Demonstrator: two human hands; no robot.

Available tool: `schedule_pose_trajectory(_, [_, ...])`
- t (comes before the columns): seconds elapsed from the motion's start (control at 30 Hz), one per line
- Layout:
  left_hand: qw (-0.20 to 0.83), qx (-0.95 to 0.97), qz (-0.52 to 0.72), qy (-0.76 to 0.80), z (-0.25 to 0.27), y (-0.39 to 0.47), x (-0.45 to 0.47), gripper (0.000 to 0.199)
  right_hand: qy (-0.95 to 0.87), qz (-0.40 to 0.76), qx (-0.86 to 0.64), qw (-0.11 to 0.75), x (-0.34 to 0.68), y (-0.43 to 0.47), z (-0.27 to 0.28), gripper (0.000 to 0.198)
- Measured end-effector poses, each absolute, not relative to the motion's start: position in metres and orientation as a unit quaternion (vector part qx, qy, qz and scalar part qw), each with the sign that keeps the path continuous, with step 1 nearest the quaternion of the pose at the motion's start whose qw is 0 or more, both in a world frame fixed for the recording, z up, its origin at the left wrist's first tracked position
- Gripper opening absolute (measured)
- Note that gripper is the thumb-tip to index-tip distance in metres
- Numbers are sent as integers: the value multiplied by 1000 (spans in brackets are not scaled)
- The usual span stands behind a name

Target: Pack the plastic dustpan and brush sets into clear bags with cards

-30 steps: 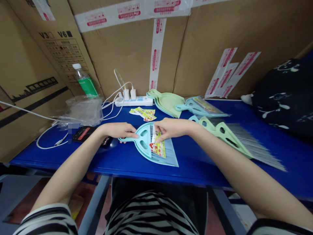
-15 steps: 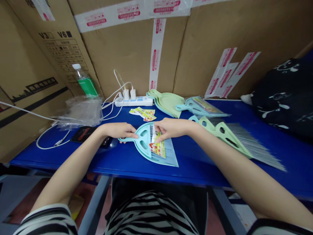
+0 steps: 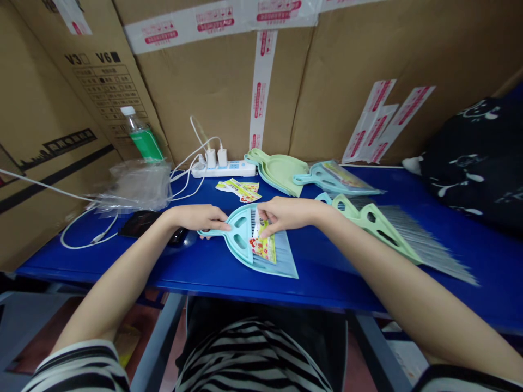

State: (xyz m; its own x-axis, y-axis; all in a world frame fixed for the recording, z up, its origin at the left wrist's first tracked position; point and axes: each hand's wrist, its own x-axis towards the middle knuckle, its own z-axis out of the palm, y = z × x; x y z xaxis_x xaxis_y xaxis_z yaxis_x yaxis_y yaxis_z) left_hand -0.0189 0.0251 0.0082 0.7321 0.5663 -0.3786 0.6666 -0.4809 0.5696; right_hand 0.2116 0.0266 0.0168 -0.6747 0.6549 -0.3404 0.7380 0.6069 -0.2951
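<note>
A light blue hand brush (image 3: 239, 235) lies in a matching dustpan (image 3: 294, 271), bristles pointing right. My left hand (image 3: 202, 219) is closed around their handles at the left end. Over the bristles, my right hand (image 3: 281, 216) pinches a yellow and white printed card (image 3: 265, 247) with red pictures, which lies on the brush. Part of the card's upper edge is hidden by my fingers. Behind my hands are more printed cards (image 3: 241, 189), lying loose and overlapping on the blue table (image 3: 327, 288).
Stacked dustpans (image 3: 286, 169) and a bagged blue set (image 3: 343, 178) lie at the back. Green brushes (image 3: 379, 231) are under and beyond my right forearm. To the left are clear plastic bags (image 3: 139, 185), a bottle (image 3: 143, 136), a phone (image 3: 137, 224), cables and a power strip (image 3: 235, 169).
Both hands, the brush, the dustpan and the card look the same as before. The red marking on the phone's screen no longer shows.
</note>
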Motion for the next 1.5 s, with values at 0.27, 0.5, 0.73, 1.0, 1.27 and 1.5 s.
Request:
schedule_pose_trajectory(0.27, [359, 857, -70, 363, 8, 25, -19, 43, 890, -209, 393, 101, 212, 26, 17, 33])
schedule_pose_trajectory(0.5, [359, 857, -74, 363, 8, 25, -18, 43, 891, -214, 388, 97, 212, 27, 16, 33])
schedule_pose_trajectory(0.73, [359, 859, -69, 357, 7, 25, -19, 44, 887, -210, 398, 102, 211, 26, 18, 32])
schedule_pose_trajectory(1.0, [360, 858, -70, 359, 7, 25, -18, 42, 887, -212, 398, 99, 211, 25, 18, 31])
schedule_pose_trajectory(1.27, [363, 857, -64, 359, 6, 25, -19, 43, 888, -208, 397, 103, 211, 26, 18, 32])
schedule_pose_trajectory(1.5, [366, 857, -65, 358, 7, 25, -19, 44, 889, -212, 394, 100, 212, 26, 18, 34])
